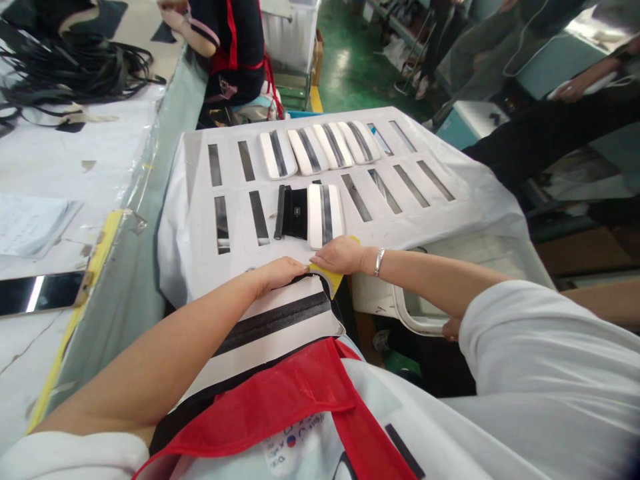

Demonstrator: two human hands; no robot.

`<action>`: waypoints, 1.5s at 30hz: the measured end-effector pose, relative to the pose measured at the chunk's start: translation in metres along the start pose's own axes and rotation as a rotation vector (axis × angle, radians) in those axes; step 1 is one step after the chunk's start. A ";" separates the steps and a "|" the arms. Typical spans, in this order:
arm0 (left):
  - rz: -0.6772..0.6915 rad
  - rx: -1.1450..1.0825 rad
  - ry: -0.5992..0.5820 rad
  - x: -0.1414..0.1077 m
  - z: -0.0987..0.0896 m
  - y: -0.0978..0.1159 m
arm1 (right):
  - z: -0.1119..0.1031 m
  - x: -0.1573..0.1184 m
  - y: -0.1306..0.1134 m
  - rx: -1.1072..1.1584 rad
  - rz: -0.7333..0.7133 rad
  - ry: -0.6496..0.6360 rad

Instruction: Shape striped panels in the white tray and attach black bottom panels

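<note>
A white panel with black stripes (280, 325) lies across my lap, its far edge curving up toward my hands. Pinched at that edge is my left hand (280, 275), its fingers closed on the panel's corner beside a yellow strip (327, 275). My right hand (343, 255) closes over the same yellow strip, which shows below and behind the fingers; what it is made of I cannot tell. Just beyond, a white padded piece with a dark stripe (325, 215) stands on the slotted white board (197, 227), next to a black flap (295, 212) with a small label.
Several similar white padded pieces (320, 148) sit in a row farther back. On the left table are a phone (43, 293), papers (33, 223) and a heap of black straps (75, 70). A plastic bin (420, 320) is at right. Other people work nearby.
</note>
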State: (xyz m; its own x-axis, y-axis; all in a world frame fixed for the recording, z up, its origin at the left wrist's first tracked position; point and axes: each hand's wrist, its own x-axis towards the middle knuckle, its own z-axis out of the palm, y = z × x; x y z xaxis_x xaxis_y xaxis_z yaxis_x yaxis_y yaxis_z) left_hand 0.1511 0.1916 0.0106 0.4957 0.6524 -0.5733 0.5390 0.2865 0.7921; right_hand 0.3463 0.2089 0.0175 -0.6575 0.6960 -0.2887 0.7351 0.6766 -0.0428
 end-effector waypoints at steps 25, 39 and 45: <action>0.159 0.523 -0.298 0.011 0.000 0.012 | 0.020 -0.037 -0.023 0.068 0.118 -0.089; 0.193 0.503 -0.310 0.014 0.000 0.009 | 0.014 -0.050 -0.033 0.094 0.090 -0.192; 0.139 0.410 -0.176 0.003 -0.005 0.011 | 0.004 -0.052 -0.045 0.042 0.110 -0.206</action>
State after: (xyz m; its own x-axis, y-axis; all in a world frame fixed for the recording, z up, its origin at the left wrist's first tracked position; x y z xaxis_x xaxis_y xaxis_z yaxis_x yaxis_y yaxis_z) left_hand 0.1552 0.2003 0.0182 0.6716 0.5255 -0.5223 0.6662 -0.1198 0.7361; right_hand 0.3480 0.1416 0.0304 -0.5282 0.6986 -0.4828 0.8097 0.5856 -0.0384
